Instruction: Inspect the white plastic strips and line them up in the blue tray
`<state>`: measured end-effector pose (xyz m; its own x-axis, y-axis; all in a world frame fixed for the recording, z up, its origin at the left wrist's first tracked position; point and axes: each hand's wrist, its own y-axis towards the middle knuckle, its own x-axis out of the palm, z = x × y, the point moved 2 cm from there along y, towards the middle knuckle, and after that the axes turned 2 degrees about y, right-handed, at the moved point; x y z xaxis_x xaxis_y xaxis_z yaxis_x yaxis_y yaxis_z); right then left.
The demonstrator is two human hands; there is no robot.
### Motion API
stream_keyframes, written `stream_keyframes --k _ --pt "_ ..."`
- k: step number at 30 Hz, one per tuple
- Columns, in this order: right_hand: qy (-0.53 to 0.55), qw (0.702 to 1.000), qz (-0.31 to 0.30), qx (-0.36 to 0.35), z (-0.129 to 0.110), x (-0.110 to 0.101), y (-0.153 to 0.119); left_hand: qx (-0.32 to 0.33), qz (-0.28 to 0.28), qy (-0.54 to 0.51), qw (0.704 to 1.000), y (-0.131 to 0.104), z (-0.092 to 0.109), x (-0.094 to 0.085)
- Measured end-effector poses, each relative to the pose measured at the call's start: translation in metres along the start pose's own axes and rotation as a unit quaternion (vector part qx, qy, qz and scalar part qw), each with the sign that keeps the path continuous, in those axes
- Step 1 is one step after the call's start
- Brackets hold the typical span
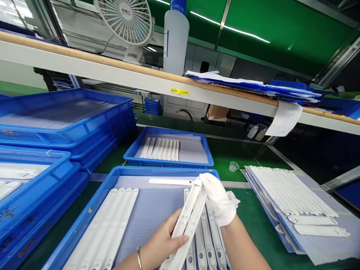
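Note:
My bare left hand, with a bangle at the wrist, is closed around two long white plastic strips held side by side at a slant. My right hand, in a white glove, pinches their upper ends. Beneath them is a blue tray lined with a pale sheet. On its left side lies a row of white strips; more strips with dark round spots lie under my right forearm, partly hidden. A single strip rests crosswise at the far end.
Behind stands a smaller-looking blue tray holding several strips. Stacked blue trays rise on the left. To the right, white strips lie on layered sheets. A small clear cup sits on the green bench. A shelf crosses above, carrying a fan and a bottle.

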<state>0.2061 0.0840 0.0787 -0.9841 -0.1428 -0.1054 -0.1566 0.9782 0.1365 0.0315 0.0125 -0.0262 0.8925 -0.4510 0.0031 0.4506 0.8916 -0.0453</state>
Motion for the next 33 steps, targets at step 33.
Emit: stream_keyframes --k 33 --pt "-0.204 0.963 -0.118 0.133 0.107 0.046 -0.022 -0.016 0.159 -0.038 0.986 0.003 -0.017 -0.003"
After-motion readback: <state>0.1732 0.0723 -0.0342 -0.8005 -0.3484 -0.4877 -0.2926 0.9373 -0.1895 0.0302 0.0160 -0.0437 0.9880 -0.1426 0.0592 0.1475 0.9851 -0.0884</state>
